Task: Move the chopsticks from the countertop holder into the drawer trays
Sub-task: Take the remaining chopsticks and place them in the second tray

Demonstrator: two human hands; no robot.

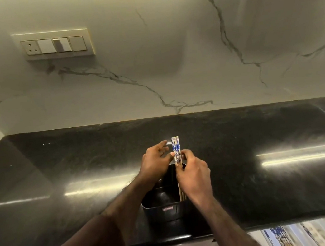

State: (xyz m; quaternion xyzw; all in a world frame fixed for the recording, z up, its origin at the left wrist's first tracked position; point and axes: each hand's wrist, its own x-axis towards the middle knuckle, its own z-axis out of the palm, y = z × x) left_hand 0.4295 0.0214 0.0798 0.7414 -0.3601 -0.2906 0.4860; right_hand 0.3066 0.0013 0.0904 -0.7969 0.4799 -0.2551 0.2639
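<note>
Chopsticks (176, 149) are standing upright in the holder (166, 206), center counter. The right hand (193, 173) is pinching them; the left hand (157, 159), fingers spread, is touching them at nine o'clock. Loosely pinched, one could be slipping back. The drawer (297, 235) is sitting at five o'clock.

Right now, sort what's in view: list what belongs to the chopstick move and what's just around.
Part of the job:
chopsticks, pinched by right hand
left hand, touching them
black holder
drawer trays, already holding chopsticks

Just around:
switch panel
black countertop
marble wall
</note>
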